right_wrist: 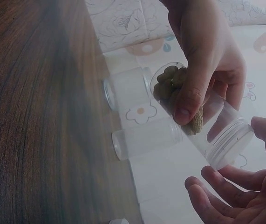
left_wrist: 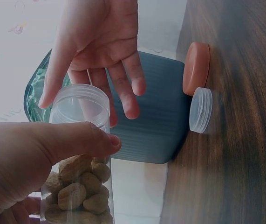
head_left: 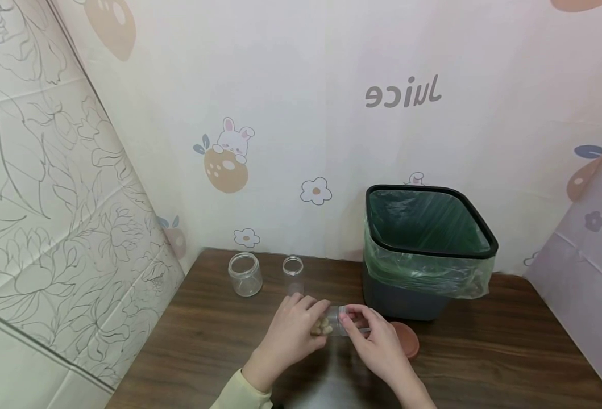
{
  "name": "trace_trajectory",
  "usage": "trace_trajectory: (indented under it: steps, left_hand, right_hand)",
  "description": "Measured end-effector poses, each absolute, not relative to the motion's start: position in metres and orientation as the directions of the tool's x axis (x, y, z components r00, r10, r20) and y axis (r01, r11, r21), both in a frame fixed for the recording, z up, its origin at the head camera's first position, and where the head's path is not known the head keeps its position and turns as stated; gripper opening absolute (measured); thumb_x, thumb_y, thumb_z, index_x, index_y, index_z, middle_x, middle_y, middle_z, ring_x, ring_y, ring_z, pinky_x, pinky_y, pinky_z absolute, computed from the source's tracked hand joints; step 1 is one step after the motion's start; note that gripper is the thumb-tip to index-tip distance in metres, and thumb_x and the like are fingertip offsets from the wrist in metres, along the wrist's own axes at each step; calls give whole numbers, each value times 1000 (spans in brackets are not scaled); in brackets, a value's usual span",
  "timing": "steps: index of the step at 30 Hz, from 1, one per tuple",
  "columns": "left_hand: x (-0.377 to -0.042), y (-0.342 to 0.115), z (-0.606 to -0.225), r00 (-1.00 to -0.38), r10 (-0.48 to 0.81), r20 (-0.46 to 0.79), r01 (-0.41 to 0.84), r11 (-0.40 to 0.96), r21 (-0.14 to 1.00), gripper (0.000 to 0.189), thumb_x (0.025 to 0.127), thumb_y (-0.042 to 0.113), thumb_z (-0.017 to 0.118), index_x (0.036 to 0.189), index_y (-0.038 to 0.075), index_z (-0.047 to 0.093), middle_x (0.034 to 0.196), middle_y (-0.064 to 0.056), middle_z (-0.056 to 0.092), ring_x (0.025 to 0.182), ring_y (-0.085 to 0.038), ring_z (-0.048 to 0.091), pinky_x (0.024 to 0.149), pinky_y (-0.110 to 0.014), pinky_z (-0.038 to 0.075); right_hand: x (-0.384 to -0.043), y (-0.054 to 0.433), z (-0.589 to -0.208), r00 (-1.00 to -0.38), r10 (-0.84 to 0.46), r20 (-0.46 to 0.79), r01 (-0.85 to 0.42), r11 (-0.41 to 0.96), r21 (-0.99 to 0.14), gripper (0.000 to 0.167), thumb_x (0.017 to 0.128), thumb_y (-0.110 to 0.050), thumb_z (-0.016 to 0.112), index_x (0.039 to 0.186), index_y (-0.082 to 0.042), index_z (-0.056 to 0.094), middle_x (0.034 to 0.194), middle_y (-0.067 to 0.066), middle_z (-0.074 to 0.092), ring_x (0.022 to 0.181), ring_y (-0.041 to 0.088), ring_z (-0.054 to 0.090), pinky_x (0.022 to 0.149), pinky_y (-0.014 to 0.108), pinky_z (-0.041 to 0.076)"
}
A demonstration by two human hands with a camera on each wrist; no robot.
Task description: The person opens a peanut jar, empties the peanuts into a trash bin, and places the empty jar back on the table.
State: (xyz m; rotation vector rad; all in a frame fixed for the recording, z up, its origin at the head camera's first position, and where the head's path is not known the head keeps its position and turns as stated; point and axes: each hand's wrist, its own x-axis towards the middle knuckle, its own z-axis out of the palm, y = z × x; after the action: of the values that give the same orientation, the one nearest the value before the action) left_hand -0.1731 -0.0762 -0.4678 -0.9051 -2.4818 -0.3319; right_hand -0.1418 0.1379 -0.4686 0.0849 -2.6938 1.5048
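Note:
My left hand (head_left: 297, 326) grips a clear jar (left_wrist: 110, 186) partly filled with unshelled peanuts (left_wrist: 79, 191), its thumb lying across the wall below the threaded neck. The jar is tipped far over on its side, the uncovered mouth pointing toward my right hand (head_left: 374, 341). That hand spreads its fingers loosely about the mouth, thumb (right_wrist: 264, 128) and fingertips right at the rim, palm facing the jar. Beside the right hand on the table lie a reddish-brown round lid (head_left: 407, 341) and a clear screw lid (left_wrist: 201, 110), both standing low near the bin.
A wide clear jar (head_left: 245, 275) and a slimmer clear jar (head_left: 293, 275) stand uncovered at the back left of the wooden table (head_left: 188, 341). Behind my right hand stands a dark bin (head_left: 400, 295) with a green liner. Patterned cloth (head_left: 290, 142) hangs behind the table.

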Motion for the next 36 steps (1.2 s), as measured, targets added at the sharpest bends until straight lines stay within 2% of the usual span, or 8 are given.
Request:
trace_trajectory:
  steps: [22,29,36]
  left_hand:
    - [-172,-76,-467,-677,544,496,654,754,66,61,71,32,100,126,18,77,104,3,76,93,-17,64,82,-35,53]
    - [-172,-77,-466,-678,544,495,653,755,64,61,71,33,100,126,18,77,104,3,76,94,-17,64,82,-34,53]
    - [-173,-77,-465,-677,539,501,651,756,67,61,71,32,100,126,17,77,104,3,76,94,-17,64,83,-34,53]
  right_hand:
    - [-139,140,-468,-995,-51,83,-97,489,-867,38,106,-42,72,132,-14,73,116,-2,70,103,10,70,83,26,59]
    - [-141,142,-470,-991,-77,106,-129,423,-897,40,102,-31,80,137,-14,71,124,0,70,109,13,70,91,27,61]
    - [-140,146,-471,-971,-146,190,-230,346,-910,44,99,-23,83,140,-15,68,133,4,67,116,18,71,97,30,61]
